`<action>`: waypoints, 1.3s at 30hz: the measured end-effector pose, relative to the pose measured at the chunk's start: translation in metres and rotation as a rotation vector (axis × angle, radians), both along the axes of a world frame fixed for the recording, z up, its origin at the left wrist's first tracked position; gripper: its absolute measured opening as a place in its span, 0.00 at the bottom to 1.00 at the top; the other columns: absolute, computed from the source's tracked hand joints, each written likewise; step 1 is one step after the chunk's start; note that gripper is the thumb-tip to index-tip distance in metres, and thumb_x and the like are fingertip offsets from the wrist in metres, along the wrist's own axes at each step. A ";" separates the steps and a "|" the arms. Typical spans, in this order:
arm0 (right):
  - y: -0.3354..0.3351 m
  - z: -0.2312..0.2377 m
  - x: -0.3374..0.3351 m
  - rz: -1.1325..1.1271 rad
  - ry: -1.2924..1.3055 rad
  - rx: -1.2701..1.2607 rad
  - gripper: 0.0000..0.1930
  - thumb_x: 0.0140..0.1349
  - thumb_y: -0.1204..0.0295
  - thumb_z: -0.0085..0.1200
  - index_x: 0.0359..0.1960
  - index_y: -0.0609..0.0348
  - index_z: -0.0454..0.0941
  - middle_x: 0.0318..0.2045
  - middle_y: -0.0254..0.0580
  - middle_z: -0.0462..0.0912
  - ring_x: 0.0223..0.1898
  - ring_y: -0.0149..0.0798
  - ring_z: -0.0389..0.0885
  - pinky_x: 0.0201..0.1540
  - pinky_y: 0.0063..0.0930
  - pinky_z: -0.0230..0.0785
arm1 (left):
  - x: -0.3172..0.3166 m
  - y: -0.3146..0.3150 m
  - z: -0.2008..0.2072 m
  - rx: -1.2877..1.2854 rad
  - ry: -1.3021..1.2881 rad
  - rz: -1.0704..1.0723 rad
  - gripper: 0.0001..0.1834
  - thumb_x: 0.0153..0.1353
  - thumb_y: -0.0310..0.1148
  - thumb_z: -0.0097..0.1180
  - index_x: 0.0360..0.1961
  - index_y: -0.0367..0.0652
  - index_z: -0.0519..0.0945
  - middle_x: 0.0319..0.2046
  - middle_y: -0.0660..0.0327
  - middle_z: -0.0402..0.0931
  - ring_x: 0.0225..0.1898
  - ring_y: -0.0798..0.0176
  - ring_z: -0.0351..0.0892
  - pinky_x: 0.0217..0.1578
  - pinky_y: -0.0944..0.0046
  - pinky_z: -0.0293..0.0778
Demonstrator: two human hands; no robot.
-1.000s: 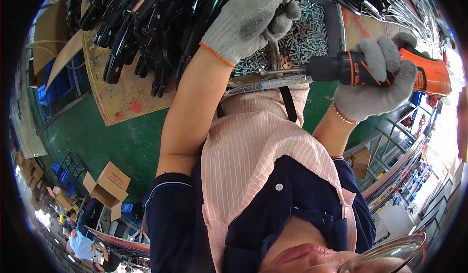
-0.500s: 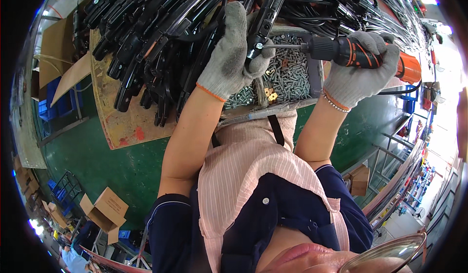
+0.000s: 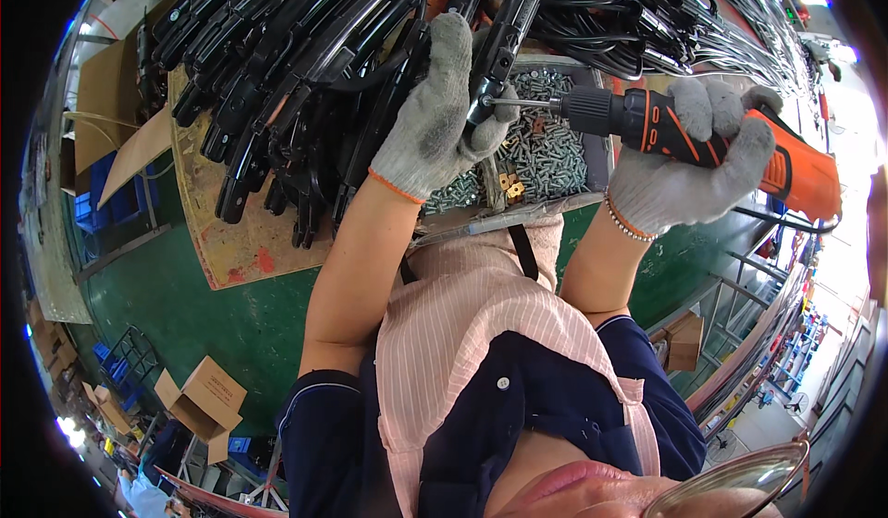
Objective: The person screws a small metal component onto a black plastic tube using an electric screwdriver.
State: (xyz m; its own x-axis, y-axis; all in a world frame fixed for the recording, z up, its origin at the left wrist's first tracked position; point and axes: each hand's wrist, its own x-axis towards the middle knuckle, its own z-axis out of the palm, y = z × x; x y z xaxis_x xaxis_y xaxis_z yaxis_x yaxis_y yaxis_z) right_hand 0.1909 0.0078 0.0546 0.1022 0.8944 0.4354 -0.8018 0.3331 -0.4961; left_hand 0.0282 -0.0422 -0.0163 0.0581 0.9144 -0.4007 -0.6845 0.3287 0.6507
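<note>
My left hand [image 3: 430, 116], in a grey work glove, is closed round the lower end of a long black glossy part [image 3: 507, 42]. In my gloved right hand [image 3: 689, 162] is an orange and black electric screwdriver [image 3: 638, 118], held level. Its thin bit points left and meets the black part's end at a screw spot beside my left thumb. Under the bit lies a tray [image 3: 599, 153] of small silvery screws [image 3: 546, 148]. A few brass-coloured clips [image 3: 511, 185] sit among them.
Many similar black parts [image 3: 305, 65] are heaped on the worn table [image 3: 222, 250] at left. Black cables [image 3: 610, 18] pile up behind the tray. An open cardboard box [image 3: 205, 398] stands on the green floor at lower left. A cord hangs from the screwdriver.
My right hand has tilted the screwdriver, its orange rear end swinging out to the right and down. The fingers have shifted on its body. The bit stays at the black part's end.
</note>
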 end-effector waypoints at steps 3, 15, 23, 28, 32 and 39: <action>-0.009 0.011 -0.005 0.008 -0.083 0.087 0.08 0.64 0.71 0.52 0.44 0.55 0.75 0.22 0.30 0.66 0.17 0.28 0.61 0.22 0.23 0.61 | -0.001 -0.002 -0.002 0.003 0.031 -0.062 0.50 0.55 0.78 0.37 0.57 0.41 0.70 0.24 0.60 0.73 0.14 0.76 0.64 0.13 0.80 0.64; -0.011 0.015 -0.003 0.040 -0.421 0.244 0.07 0.63 0.74 0.54 0.40 0.61 0.74 0.26 0.40 0.70 0.21 0.35 0.69 0.22 0.26 0.66 | 0.005 -0.001 0.007 -0.074 -0.039 0.029 0.46 0.54 0.77 0.44 0.37 0.35 0.73 0.24 0.59 0.71 0.18 0.73 0.71 0.13 0.75 0.68; -0.004 0.020 -0.006 0.044 -0.501 0.275 0.06 0.64 0.76 0.53 0.41 0.61 0.71 0.24 0.40 0.68 0.20 0.33 0.66 0.22 0.24 0.63 | 0.005 0.002 0.005 -0.001 -0.146 0.018 0.45 0.55 0.78 0.39 0.46 0.41 0.70 0.27 0.60 0.70 0.18 0.73 0.71 0.13 0.77 0.64; -0.011 0.009 -0.012 -0.396 -0.683 0.445 0.03 0.64 0.74 0.52 0.35 0.59 0.71 0.24 0.39 0.67 0.22 0.33 0.65 0.24 0.26 0.61 | 0.001 0.002 -0.006 0.010 -0.101 -0.031 0.43 0.59 0.74 0.43 0.49 0.40 0.70 0.25 0.61 0.70 0.16 0.75 0.68 0.12 0.78 0.61; -0.027 0.016 0.013 -0.039 -0.303 0.239 0.14 0.61 0.72 0.55 0.48 0.51 0.69 0.24 0.34 0.68 0.23 0.29 0.65 0.26 0.24 0.61 | 0.004 0.005 0.004 -0.072 -0.033 -0.037 0.30 0.67 0.55 0.54 0.56 0.40 0.68 0.22 0.63 0.71 0.13 0.79 0.63 0.12 0.79 0.58; -0.031 -0.010 0.048 -0.287 -0.389 -0.074 0.20 0.57 0.80 0.56 0.52 0.54 0.67 0.23 0.32 0.68 0.22 0.30 0.64 0.27 0.22 0.62 | 0.000 0.002 0.002 0.109 -0.049 -0.054 0.39 0.63 0.36 0.64 0.69 0.42 0.58 0.27 0.65 0.72 0.16 0.81 0.63 0.12 0.80 0.57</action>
